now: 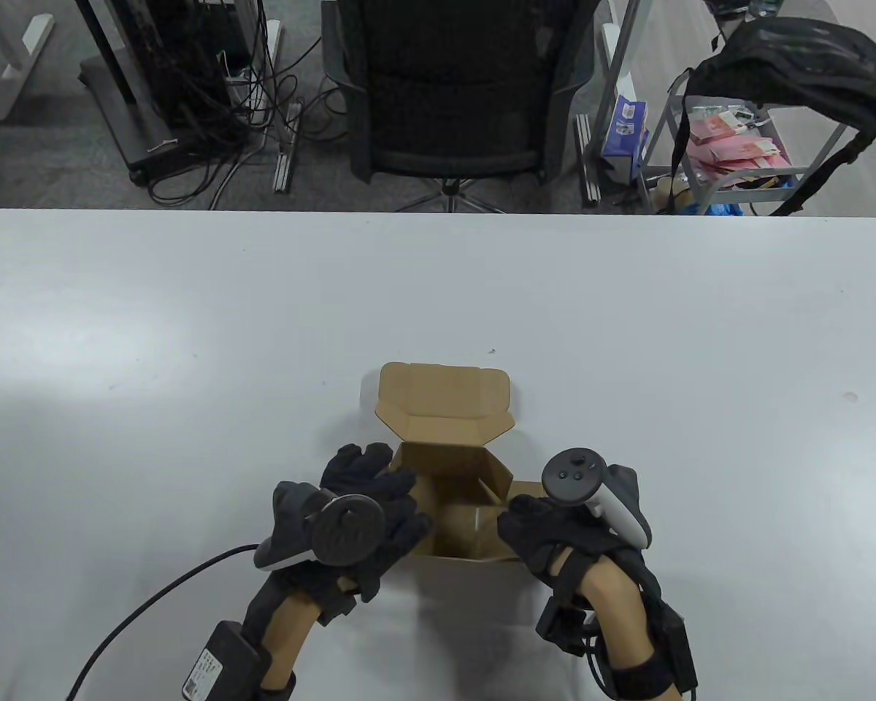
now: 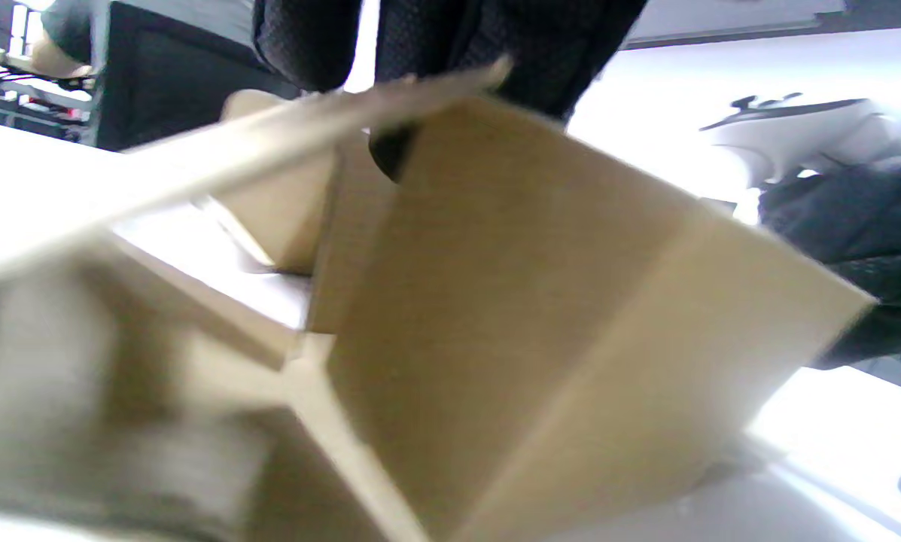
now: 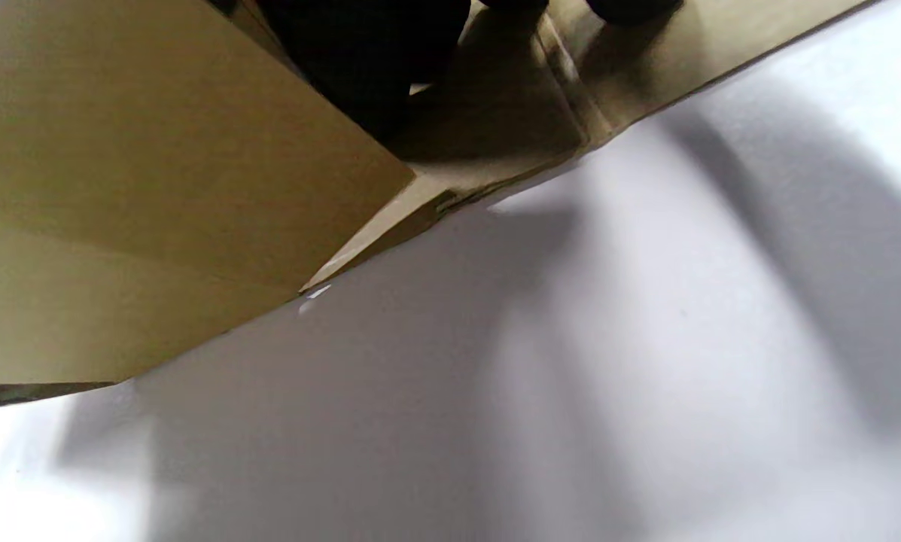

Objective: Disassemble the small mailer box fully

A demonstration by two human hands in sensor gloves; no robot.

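A small brown cardboard mailer box [image 1: 449, 467] stands on the white table [image 1: 190, 328] near the front edge, its lid folded back and its inside open. My left hand [image 1: 379, 504] grips the box's left wall, fingers over its top edge. My right hand [image 1: 547, 522] holds the right side, where a flap [image 1: 522, 489] lies folded outward. In the left wrist view the box [image 2: 540, 316] fills the frame, blurred, with gloved fingers [image 2: 450, 38] at its top edge. In the right wrist view the box [image 3: 156, 188] is at upper left with dark fingers [image 3: 360, 68] on it.
A black office chair [image 1: 452, 95] stands beyond the table's far edge. A cart with a black bag [image 1: 788, 66] is at the back right, cables and stands at the back left. A cable [image 1: 153, 599] runs from my left wrist across the table.
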